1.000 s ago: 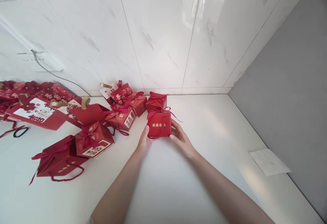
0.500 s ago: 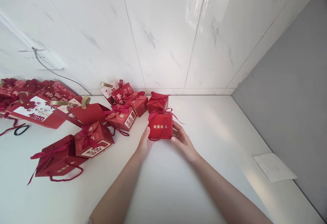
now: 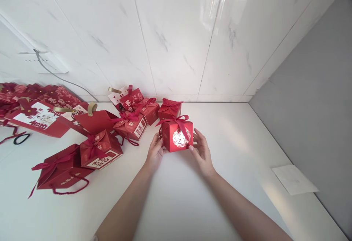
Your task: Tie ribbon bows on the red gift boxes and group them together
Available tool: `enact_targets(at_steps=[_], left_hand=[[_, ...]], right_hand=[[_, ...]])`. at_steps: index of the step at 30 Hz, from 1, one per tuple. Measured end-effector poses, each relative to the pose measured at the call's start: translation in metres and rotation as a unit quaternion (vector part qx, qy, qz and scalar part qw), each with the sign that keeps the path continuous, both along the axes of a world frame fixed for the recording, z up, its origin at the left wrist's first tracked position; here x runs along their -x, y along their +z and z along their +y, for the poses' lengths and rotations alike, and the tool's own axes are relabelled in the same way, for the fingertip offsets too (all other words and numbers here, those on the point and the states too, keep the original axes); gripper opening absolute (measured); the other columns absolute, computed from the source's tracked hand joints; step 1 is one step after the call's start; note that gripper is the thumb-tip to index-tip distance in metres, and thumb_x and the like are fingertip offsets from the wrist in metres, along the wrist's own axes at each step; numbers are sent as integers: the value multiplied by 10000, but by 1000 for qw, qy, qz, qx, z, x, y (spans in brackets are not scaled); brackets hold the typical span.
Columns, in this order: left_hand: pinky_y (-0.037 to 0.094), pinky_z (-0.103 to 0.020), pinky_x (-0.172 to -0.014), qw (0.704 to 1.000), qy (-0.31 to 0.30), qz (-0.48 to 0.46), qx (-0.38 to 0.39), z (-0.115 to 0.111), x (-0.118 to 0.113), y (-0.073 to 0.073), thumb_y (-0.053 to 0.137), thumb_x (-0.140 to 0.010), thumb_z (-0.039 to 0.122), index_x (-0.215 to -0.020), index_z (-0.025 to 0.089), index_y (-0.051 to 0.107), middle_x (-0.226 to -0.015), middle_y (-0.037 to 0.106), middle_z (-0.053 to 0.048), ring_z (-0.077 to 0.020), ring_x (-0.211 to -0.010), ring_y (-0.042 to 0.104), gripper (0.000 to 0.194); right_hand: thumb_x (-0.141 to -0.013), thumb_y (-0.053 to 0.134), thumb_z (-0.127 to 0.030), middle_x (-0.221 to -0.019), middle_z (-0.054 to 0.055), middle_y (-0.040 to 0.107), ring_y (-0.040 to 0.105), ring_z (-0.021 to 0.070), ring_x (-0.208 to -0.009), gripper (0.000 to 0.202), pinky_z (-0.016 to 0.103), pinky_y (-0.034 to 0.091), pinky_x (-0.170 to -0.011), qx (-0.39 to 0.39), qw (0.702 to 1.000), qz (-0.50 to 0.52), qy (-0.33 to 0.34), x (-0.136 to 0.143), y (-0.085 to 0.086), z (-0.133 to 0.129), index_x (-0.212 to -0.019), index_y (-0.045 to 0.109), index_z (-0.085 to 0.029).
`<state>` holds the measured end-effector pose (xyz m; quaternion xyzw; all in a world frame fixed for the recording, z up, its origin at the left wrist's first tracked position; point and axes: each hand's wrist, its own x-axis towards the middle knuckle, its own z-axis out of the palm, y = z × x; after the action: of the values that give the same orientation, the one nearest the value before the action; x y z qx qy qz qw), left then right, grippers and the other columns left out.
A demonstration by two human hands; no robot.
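A red gift box (image 3: 171, 140) with a ribbon bow on top stands upright between my hands. Its front carries a shiny round emblem, and its left side is partly turned toward me. My left hand (image 3: 155, 153) grips the box's lower left side, with some fingers hidden behind it. On the right, my right hand (image 3: 202, 154) has its thumb at the front lower corner and its fingers along the far side. Just behind stands another red gift box (image 3: 167, 112) with a bow, close to the wall.
Several red boxes, one a patterned gift box (image 3: 134, 127), stand left of my hands. Nearer lies a dark red box (image 3: 63, 167) with a rope handle. Red gift bags (image 3: 41, 116) fill the far left. A white plate (image 3: 294, 179) is at right, and a tiled wall (image 3: 176, 50) rises behind.
The box has been turned between my hands: the lettered side with the rope handle faced me before, and now the side with the round emblem does. It sits slightly farther right.
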<state>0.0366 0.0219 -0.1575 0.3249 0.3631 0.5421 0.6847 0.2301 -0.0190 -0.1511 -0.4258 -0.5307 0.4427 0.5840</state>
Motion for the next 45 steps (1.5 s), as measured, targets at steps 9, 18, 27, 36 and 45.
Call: enact_targets(at_steps=[9,18,27,36,45], left_hand=[[367,-448,-1107,989,-105,0,-106,-6,-4,4,775,-735,443,-1446,256,395,-1501,430,-103,-324,-1379,391,827],[532,-347,-755,993,-108,-39,-3,-4,2,9,639,-844,478,-1197,179,628,-1184,673,-116,-249,-986,636,463],[523,-362,-800,992,-112,-53,36,-4,-1,14,652,-802,585,-1211,192,627,-1268,643,-120,-261,-1024,629,567],[527,-366,-846,991,-118,-46,35,-4,-1,15,638,-814,589,-1280,216,596,-1317,618,-112,-269,-1102,620,599],[496,-444,-935,994,-104,1,16,-1,-2,4,606,-890,444,-1228,168,631,-1218,669,-139,-290,-1087,642,438]], right_hand=[[-918,586,-419,-1603,8,252,275,252,-1460,747,463,274,-1190,5,995,-56,87,5,-2,-1,-1539,178,-343],[-940,555,-420,-1615,2,208,402,253,-1390,677,435,379,-1128,23,990,14,141,1,-6,3,-1522,209,-393],[-935,566,-408,-1580,44,278,496,247,-1285,680,423,428,-1068,46,988,31,147,0,-11,6,-1521,223,-368],[-927,566,-420,-1553,62,314,548,238,-1215,696,436,455,-1042,49,990,24,134,2,-8,5,-1519,203,-367],[-898,611,-368,-1554,117,289,536,265,-1223,739,397,554,-886,-30,998,-50,-23,6,-6,-2,-1512,204,-317]])
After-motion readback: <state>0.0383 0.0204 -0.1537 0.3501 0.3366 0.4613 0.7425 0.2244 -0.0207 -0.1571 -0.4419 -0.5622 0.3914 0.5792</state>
